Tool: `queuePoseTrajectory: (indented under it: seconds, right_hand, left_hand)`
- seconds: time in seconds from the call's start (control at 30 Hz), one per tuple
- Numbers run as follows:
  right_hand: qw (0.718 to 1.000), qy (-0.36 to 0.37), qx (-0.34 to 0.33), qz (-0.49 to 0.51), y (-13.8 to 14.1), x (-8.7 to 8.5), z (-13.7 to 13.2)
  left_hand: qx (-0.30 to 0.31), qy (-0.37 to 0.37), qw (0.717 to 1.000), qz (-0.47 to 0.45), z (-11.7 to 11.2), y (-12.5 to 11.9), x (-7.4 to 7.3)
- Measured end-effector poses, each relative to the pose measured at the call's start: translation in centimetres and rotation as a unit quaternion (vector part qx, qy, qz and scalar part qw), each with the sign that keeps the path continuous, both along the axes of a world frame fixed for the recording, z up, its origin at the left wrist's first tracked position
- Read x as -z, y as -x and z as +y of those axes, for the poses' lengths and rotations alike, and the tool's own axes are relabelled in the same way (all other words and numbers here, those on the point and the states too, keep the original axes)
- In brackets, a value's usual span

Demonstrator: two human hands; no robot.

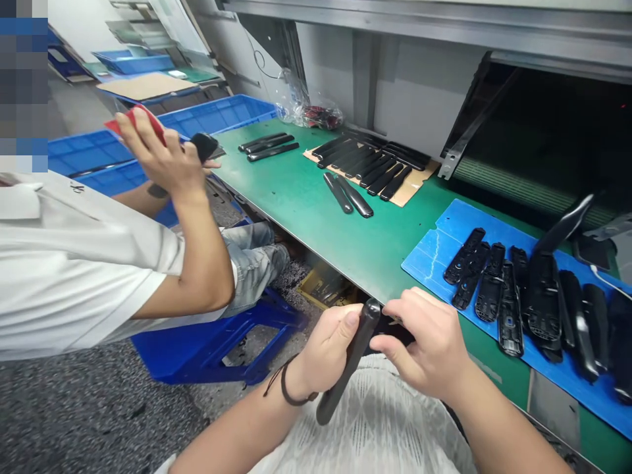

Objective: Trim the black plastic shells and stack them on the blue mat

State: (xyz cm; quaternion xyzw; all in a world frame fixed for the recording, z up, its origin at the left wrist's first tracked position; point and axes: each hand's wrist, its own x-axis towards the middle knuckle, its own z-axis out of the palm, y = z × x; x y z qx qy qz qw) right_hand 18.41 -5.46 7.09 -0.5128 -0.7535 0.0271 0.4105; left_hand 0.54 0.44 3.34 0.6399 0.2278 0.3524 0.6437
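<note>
My left hand (pixel 332 349) is closed around a long, rounded black plastic casing (pixel 349 368), with the thumb lying along its side near the upper end. The casing slants over my lap, its glossy tip just off the table's front edge. Close to that tip, on the right, is my right hand (pixel 427 339), its fingers curled and the thumb extended below them. Something small shows under its fingertips, too hidden to identify. To the right, several black plastic shells (pixel 511 309), some showing their ribbed insides, lie on a blue sheet (pixel 424 257).
Several black casings rest on cardboard (pixel 407 191) on the green table (pixel 306 204), with two loose casings (pixel 348 194) before it. At left a co-worker's hand (pixel 170 158) holds a red cloth (pixel 143 118) and a dark piece. A blue stool (pixel 197 352) stands beside me.
</note>
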Motion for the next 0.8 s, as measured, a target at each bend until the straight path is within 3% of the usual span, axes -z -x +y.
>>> queuePoseTrajectory:
  seconds: [0.17,0.3,0.53,0.8]
  right_hand:
    - [0.997,0.032,0.019,-0.069,0.0,-0.9,0.8]
    - [0.993,-0.010,0.038,-0.108,0.1,-1.0,1.2]
    - [0.976,-0.083,0.110,-0.170,0.9,0.3,0.9]
    - [0.978,-0.063,0.108,-0.168,1.6,1.6,0.6]
  left_hand:
    - [-0.004,-0.026,1.000,0.013,-0.1,0.1,-0.3]
    - [-0.017,-0.007,1.000,0.008,-0.3,0.1,-0.2]
    - [-0.058,0.037,0.997,0.016,-0.7,-0.5,-0.6]
    - [-0.108,0.069,0.991,0.025,-0.1,-1.3,-1.0]
